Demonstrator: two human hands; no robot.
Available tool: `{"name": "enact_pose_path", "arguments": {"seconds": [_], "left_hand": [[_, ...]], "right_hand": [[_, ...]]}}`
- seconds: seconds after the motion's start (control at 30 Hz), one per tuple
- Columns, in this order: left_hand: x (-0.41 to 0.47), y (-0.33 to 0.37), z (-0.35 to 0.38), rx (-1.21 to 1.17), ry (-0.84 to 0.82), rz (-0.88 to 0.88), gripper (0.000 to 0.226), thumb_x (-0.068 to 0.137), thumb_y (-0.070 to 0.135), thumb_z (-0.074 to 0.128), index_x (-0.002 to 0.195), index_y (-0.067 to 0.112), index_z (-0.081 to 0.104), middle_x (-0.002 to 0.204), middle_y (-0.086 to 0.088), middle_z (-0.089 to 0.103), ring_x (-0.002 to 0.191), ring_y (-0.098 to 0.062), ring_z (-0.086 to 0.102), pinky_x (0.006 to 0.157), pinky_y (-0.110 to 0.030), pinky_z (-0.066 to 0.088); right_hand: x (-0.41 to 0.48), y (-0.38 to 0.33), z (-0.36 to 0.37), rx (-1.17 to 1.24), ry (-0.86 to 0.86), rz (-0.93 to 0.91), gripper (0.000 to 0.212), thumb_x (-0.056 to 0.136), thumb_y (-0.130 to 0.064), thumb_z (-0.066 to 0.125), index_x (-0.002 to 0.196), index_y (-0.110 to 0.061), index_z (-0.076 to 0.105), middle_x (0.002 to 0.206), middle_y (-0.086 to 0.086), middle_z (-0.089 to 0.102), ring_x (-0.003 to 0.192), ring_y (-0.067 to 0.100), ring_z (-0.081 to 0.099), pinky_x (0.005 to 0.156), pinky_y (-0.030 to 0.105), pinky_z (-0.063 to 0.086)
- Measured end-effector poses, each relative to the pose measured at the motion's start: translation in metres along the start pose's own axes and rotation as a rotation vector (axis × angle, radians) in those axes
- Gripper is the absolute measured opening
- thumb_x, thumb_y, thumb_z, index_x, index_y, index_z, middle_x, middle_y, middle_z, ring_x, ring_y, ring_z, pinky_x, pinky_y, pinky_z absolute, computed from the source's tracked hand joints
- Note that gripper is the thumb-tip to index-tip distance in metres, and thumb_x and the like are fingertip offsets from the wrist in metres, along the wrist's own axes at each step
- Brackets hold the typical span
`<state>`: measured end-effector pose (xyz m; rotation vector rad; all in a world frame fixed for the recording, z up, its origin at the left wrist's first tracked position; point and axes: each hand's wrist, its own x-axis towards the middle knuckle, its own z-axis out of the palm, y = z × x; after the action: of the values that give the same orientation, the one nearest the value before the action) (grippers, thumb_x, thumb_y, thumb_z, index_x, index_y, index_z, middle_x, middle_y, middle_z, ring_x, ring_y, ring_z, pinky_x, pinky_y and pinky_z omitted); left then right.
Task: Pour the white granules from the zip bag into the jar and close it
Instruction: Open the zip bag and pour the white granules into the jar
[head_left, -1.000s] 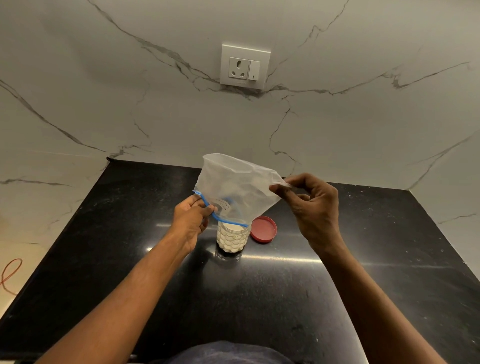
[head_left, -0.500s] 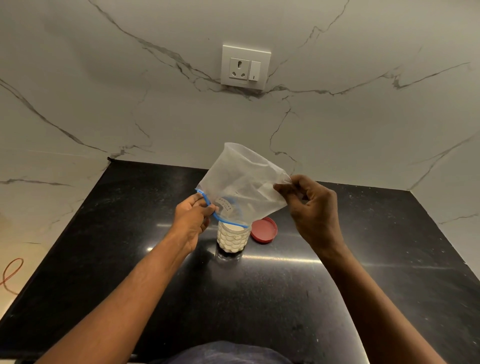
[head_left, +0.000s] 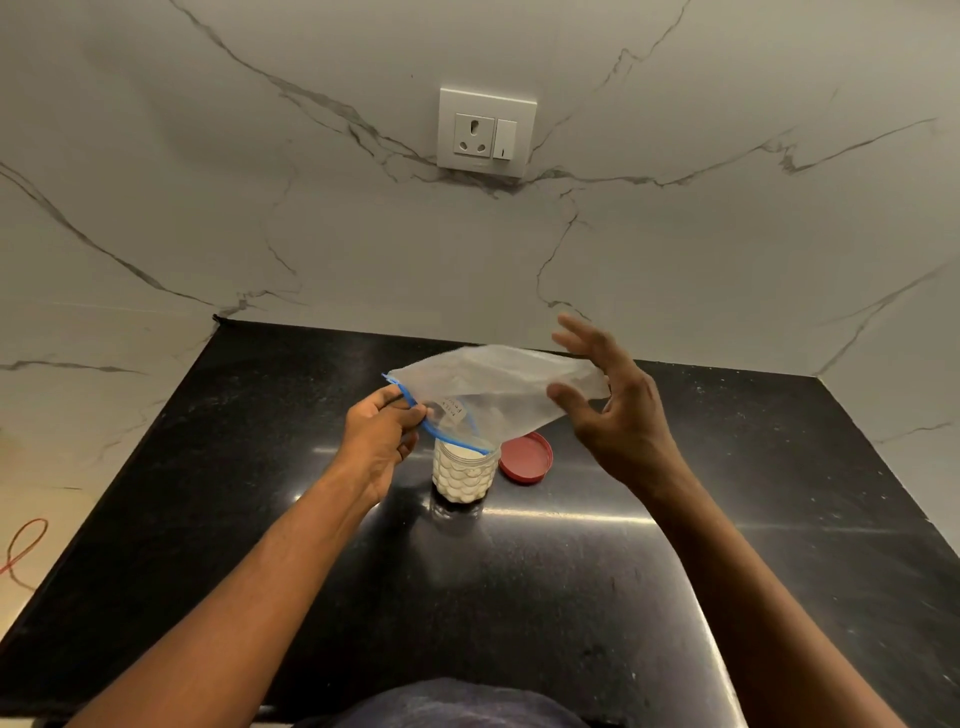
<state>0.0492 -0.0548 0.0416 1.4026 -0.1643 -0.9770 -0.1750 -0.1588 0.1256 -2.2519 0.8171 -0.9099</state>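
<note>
A clear zip bag (head_left: 493, 387) with a blue zip strip hangs over the jar, lying nearly flat, its mouth resting on the jar's rim. My left hand (head_left: 382, 439) pinches the blue zip edge at the bag's left corner. The patterned clear jar (head_left: 462, 475) stands on the black counter, filled with white granules and uncovered. Its red lid (head_left: 527, 458) lies flat just right of the jar. My right hand (head_left: 615, 410) hovers at the bag's right end with fingers spread, holding nothing.
The black stone counter (head_left: 519, 597) runs from the marble wall to my body. A white wall socket (head_left: 485, 132) sits high on the wall. An orange cord (head_left: 21, 545) lies on the floor at far left.
My right hand has let go of the bag's bottom corner and opened its fingers. The bag has dropped from upright to nearly flat. My left hand keeps its grip.
</note>
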Motion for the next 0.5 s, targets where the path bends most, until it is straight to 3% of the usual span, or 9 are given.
{"name": "enact_pose_path", "arguments": {"seconds": [0.07,0.1,0.17,0.23,0.3,0.4,0.5], "left_hand": [[0.001,-0.001,0.000,0.012,0.005,0.010,0.032,0.099,0.000,0.065,0.128,0.014,0.068,0.123,-0.012,0.074,0.115,-0.026,0.069,0.086,-0.033,0.057],[0.001,-0.001,0.000,0.021,0.005,0.019,0.033,0.099,0.001,0.065,0.129,0.014,0.067,0.123,-0.011,0.074,0.116,-0.027,0.069,0.088,-0.034,0.057],[-0.001,-0.002,0.002,0.043,-0.006,0.045,0.034,0.099,0.002,0.065,0.131,0.014,0.066,0.124,-0.011,0.073,0.117,-0.028,0.069,0.092,-0.037,0.058],[-0.002,-0.003,0.003,0.069,-0.017,0.085,0.036,0.099,0.002,0.065,0.133,0.014,0.065,0.126,-0.011,0.072,0.117,-0.028,0.069,0.096,-0.040,0.058],[-0.005,-0.003,0.004,0.094,-0.027,0.126,0.037,0.099,0.003,0.066,0.134,0.015,0.064,0.124,-0.010,0.073,0.116,-0.028,0.069,0.101,-0.045,0.057],[-0.007,-0.002,0.002,0.107,-0.057,0.182,0.032,0.098,0.001,0.067,0.123,0.021,0.066,0.117,-0.006,0.077,0.110,-0.024,0.073,0.093,-0.039,0.059],[-0.007,-0.003,-0.001,0.139,-0.069,0.235,0.030,0.098,-0.001,0.066,0.123,0.017,0.066,0.115,-0.008,0.078,0.108,-0.023,0.075,0.079,-0.028,0.059]], "right_hand": [[0.000,-0.005,-0.005,-0.019,-0.017,-0.060,0.086,0.080,-0.025,0.088,0.153,-0.029,0.041,0.146,-0.002,0.059,0.137,0.014,0.053,0.107,0.036,0.050],[0.001,-0.008,-0.007,-0.029,-0.003,-0.094,0.087,0.077,-0.034,0.090,0.151,-0.030,0.044,0.145,-0.003,0.059,0.137,0.012,0.052,0.108,0.030,0.046],[0.005,-0.016,-0.009,-0.042,0.058,-0.163,0.066,0.078,-0.043,0.088,0.137,-0.028,0.061,0.135,-0.006,0.065,0.130,0.011,0.057,0.105,0.021,0.045],[0.010,-0.026,-0.008,0.037,0.127,-0.180,0.027,0.084,-0.031,0.086,0.109,-0.025,0.078,0.113,-0.009,0.075,0.112,0.009,0.069,0.097,0.025,0.053],[0.014,-0.032,-0.006,0.161,0.182,-0.118,0.008,0.089,-0.020,0.082,0.094,-0.025,0.080,0.094,-0.012,0.080,0.095,0.009,0.075,0.089,0.029,0.059],[0.020,-0.034,-0.007,0.163,0.246,-0.057,0.017,0.093,-0.012,0.075,0.102,-0.026,0.077,0.093,-0.013,0.079,0.094,0.005,0.075,0.082,0.031,0.061],[0.021,-0.032,-0.011,0.059,0.133,-0.068,0.039,0.089,-0.014,0.078,0.123,-0.032,0.069,0.111,-0.010,0.077,0.109,0.002,0.070,0.091,0.026,0.058]]}}
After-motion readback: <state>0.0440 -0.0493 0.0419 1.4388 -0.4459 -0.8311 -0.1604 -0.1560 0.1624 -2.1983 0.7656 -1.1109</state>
